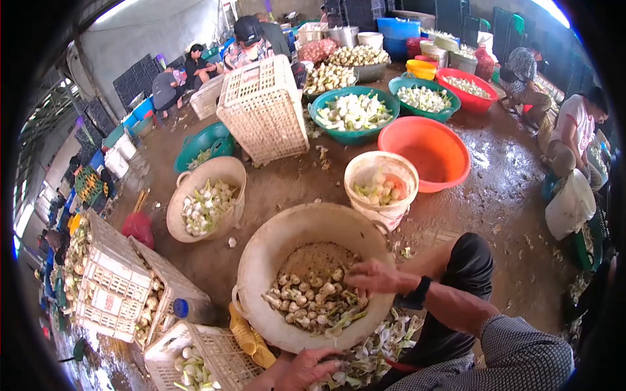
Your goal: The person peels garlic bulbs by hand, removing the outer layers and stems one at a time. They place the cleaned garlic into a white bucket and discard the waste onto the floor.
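We reach our right hand [375, 277] into the large pale basin [261, 260], bringing the forearm in from the lower right, with the patterned sleeve [525, 352] pushed up near the elbow and a dark wristband [423, 289] around the wrist. The hand is over the right side of the heap of bulbs [306, 296], its back facing up and its fingers pointing left and slightly bent. They are blurred, and we cannot tell whether they grip a bulb or only touch the heap.

We have our left hand [314, 368] low, just outside the near rim of the basin, its forearm rising from the bottom edge of the view. Its fingers point right and bend loosely beside the pale peelings [385, 345]; we cannot tell whether they close on anything.

The bulbs lie together in the near half of the basin, roots and short stems showing on some, and the basin floor is bare beyond them. Our dark-clad knee [471, 260] is bent up to the right of the basin. A yellow shoe [251, 335] is by its lower left side, and a white bucket [381, 186] with pale bulbs inside stands just beyond its far right rim.
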Demonstrator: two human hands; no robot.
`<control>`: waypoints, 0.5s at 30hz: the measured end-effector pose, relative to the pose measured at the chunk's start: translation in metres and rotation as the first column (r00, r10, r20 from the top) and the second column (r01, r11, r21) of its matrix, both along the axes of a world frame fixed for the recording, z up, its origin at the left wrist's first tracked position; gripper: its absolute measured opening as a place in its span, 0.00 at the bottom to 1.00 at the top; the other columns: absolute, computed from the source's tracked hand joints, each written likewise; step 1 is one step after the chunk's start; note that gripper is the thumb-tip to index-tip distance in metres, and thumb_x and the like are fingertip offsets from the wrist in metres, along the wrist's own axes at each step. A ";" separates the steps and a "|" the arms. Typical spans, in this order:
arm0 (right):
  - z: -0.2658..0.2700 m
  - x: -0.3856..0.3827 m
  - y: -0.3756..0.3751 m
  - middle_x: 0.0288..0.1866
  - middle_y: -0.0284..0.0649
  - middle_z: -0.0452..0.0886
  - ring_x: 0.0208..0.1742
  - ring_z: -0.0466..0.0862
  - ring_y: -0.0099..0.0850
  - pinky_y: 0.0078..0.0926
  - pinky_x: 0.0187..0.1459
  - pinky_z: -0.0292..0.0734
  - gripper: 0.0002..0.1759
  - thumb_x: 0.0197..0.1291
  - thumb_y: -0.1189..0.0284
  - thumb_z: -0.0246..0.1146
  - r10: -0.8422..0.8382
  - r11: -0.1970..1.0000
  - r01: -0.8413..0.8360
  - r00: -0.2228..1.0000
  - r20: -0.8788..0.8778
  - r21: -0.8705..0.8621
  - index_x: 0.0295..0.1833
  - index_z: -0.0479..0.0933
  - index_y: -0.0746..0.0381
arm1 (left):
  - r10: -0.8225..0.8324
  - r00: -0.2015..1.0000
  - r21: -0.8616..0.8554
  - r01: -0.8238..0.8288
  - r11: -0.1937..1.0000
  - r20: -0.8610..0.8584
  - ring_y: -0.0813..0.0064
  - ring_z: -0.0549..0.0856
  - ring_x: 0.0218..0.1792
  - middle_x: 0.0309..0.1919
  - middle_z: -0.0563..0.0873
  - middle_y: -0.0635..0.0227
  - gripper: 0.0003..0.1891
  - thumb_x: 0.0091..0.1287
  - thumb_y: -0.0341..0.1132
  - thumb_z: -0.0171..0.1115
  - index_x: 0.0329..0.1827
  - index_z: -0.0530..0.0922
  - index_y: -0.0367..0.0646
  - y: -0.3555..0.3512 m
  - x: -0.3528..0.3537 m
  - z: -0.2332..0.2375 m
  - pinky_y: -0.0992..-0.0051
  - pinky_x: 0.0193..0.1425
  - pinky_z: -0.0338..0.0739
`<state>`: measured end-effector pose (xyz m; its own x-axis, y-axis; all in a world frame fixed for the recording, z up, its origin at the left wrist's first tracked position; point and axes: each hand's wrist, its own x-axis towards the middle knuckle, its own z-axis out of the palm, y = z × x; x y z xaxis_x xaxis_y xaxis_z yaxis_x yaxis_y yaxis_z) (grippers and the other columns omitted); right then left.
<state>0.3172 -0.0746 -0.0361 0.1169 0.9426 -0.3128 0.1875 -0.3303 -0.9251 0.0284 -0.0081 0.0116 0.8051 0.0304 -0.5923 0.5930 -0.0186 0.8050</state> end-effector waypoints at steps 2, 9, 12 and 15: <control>-0.035 -0.013 -0.001 0.27 0.39 0.84 0.25 0.84 0.25 0.25 0.27 0.79 0.21 0.68 0.57 0.58 0.097 0.995 -0.096 0.995 -0.022 0.018 0.44 0.78 0.68 | 0.117 0.965 0.204 -0.166 0.965 0.235 0.80 0.80 0.51 0.48 0.84 0.67 0.19 0.68 0.32 0.62 0.60 0.76 0.35 0.006 -0.025 -0.017 0.76 0.60 0.73; -0.071 -0.037 0.014 0.27 0.42 0.84 0.28 0.86 0.29 0.30 0.30 0.82 0.22 0.68 0.60 0.57 0.159 0.979 -0.168 0.983 -0.087 -0.112 0.38 0.78 0.72 | 0.628 0.263 -0.240 -0.764 0.599 0.732 0.62 0.85 0.39 0.37 0.84 0.47 0.15 0.58 0.22 0.58 0.49 0.76 0.25 -0.006 -0.043 0.091 0.63 0.49 0.81; -0.074 -0.036 0.028 0.27 0.42 0.85 0.27 0.86 0.28 0.29 0.30 0.83 0.23 0.69 0.58 0.57 0.073 0.974 -0.099 0.988 -0.133 -0.204 0.37 0.79 0.71 | 0.483 0.037 -0.321 -0.701 0.637 0.875 0.69 0.80 0.28 0.34 0.80 0.60 0.19 0.71 0.40 0.60 0.53 0.72 0.33 -0.005 -0.053 0.109 0.66 0.30 0.77; -0.083 -0.035 0.035 0.24 0.42 0.82 0.24 0.83 0.29 0.29 0.28 0.82 0.25 0.69 0.56 0.57 0.070 0.976 -0.085 0.994 -0.081 -0.201 0.36 0.80 0.71 | 0.437 -0.061 -0.388 -0.583 0.714 0.897 0.69 0.78 0.26 0.34 0.79 0.61 0.18 0.72 0.41 0.59 0.53 0.71 0.35 0.004 -0.055 0.110 0.67 0.28 0.75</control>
